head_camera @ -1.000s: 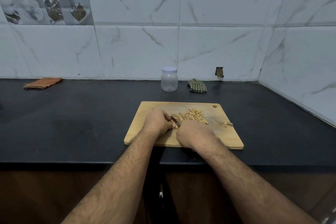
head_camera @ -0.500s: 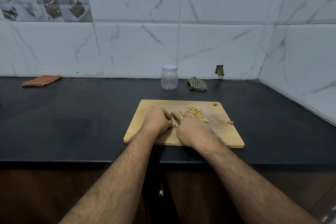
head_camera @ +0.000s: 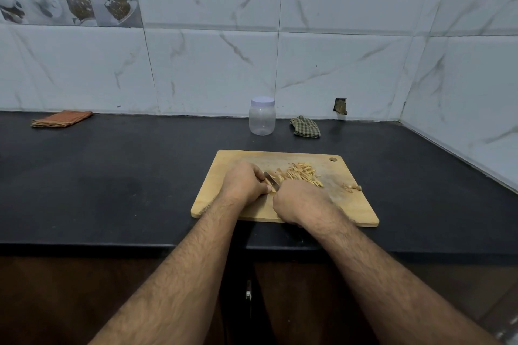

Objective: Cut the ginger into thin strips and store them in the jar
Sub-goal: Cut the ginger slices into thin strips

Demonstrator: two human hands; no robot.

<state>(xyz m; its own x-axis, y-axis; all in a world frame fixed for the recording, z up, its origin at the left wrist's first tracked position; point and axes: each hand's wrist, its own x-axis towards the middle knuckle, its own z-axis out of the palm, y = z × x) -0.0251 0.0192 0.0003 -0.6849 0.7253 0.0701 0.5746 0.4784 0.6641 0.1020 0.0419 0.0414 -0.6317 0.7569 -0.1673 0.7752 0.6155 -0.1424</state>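
A wooden cutting board lies on the black counter. A heap of thin ginger strips sits at its middle back. My left hand has its fingers curled down over a piece of ginger, mostly hidden. My right hand grips a knife; its blade slants between the two hands against that piece, and the handle is hidden. A few ginger scraps lie at the board's right. The clear plastic jar with its white lid on stands behind the board by the wall.
A checked green cloth lies right of the jar. A folded orange cloth lies far left by the wall. The tiled wall closes the counter at the back and the right.
Both hands stay at the same place on the board. The knife blade shifts slightly between the hands as it cuts. The camera has tilted a little.
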